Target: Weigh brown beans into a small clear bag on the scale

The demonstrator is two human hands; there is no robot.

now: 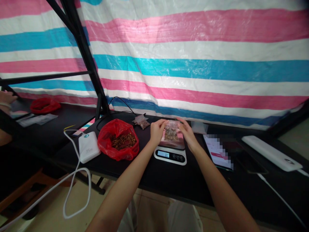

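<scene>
Between both hands a small clear zip bag (171,131) with brownish bits inside is held up by its top corners. My left hand (158,129) pinches its left side, and my right hand (187,131) grips the right side. Right below the bag is a white kitchen scale (158,157) with a shiny top plate; its display appears to read 0.0. Whether the bag touches the plate I cannot tell. Left of the scale stands an open red plastic bag (103,141) with brown seed-like pieces (123,140) in it.
A filled zip bag (142,121) lies behind the red bag, and clear bags (200,127) lie behind my right hand. A white power bank (88,147) with a cable sits left. Phones (218,151) and a long white device (271,153) lie right. Another person's hand (7,96) shows far left.
</scene>
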